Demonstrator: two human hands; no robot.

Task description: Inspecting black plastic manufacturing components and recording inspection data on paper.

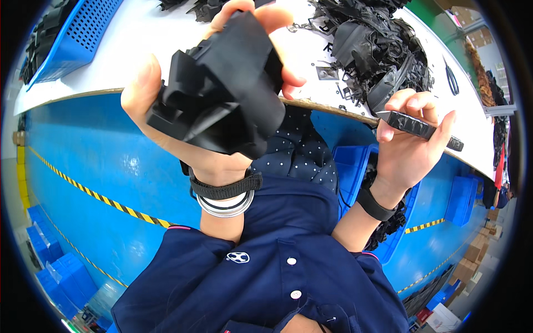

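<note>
My left hand (175,149) is wrapped around a black moulded plastic part (233,89), lifted close to the camera above the table's front edge. The part has blocky steps on one side and a smooth, wide face; it covers much of the palm. Held in the fingers of my right hand (408,158) is a trimming knife (412,125) with a dark wrapped handle. Its short pale blade points left, toward the part but apart from it. Just beyond that hand, a heap of black plastic scraps (383,53) lies on the white table (166,28).
A blue perforated basket (89,36) stands at the table's far left, with black parts beside it. Near the right table edge lies a thin black hand tool (451,77). Below the table, a blue bin (352,161) holds black pieces. Yellow-and-black tape (100,194) crosses the blue floor.
</note>
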